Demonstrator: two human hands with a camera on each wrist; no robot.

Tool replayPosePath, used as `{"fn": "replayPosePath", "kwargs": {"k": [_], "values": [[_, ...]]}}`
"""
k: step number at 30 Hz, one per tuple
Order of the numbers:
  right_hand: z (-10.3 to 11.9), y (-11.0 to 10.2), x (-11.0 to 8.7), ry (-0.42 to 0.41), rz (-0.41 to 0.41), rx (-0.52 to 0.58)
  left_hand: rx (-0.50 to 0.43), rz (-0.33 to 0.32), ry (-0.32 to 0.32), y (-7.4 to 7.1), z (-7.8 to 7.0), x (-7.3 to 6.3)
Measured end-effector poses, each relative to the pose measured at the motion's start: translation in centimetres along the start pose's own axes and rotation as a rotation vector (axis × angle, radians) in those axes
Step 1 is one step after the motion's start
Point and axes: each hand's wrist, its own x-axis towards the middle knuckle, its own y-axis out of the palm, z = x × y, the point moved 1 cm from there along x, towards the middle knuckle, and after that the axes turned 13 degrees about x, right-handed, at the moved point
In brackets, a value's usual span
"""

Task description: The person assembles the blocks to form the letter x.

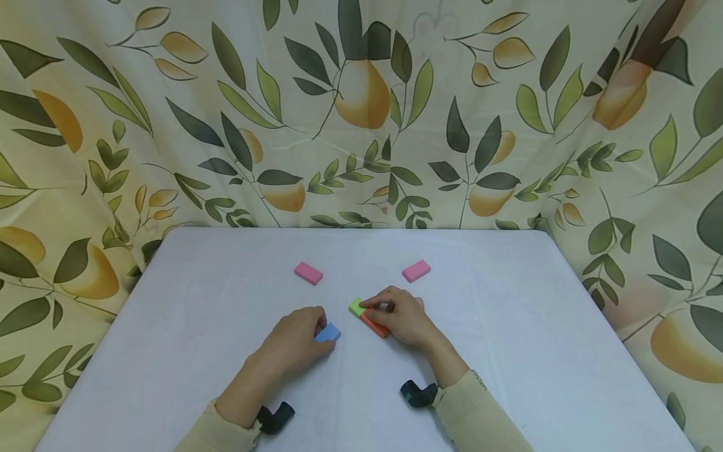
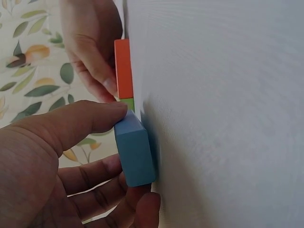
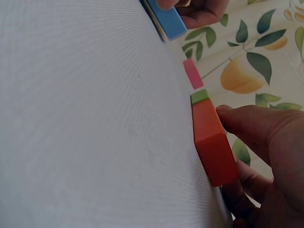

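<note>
My left hand (image 1: 296, 338) pinches a blue rectangular block (image 1: 329, 333) between thumb and fingers, left of the table's middle. In the left wrist view the blue block (image 2: 137, 154) is tilted, close over the white cloth. My right hand (image 1: 405, 319) grips an orange block (image 1: 374, 324) lying on the table, its thumb along one side in the right wrist view. Against the far end of the orange block (image 3: 213, 142) sits a light green block (image 1: 356, 307), which the right fingertips reach and partly cover. A gap separates the blue block from this pair.
Two pink blocks lie farther back on the white table (image 1: 198, 326), one to the left (image 1: 308, 273) and one to the right (image 1: 416, 270). Behind the table hangs a leaf-and-fruit patterned curtain (image 1: 316, 150). A black device sits at each wrist (image 1: 419, 394).
</note>
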Motion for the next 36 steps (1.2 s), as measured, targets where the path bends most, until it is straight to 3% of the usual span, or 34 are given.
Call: {"fn": "replayPosePath", "kwargs": {"k": [36], "values": [[0.17,-0.08,-0.08,0.001,-0.002,-0.002,0.032,0.000,-0.005,0.16,-0.99,0.80]]}}
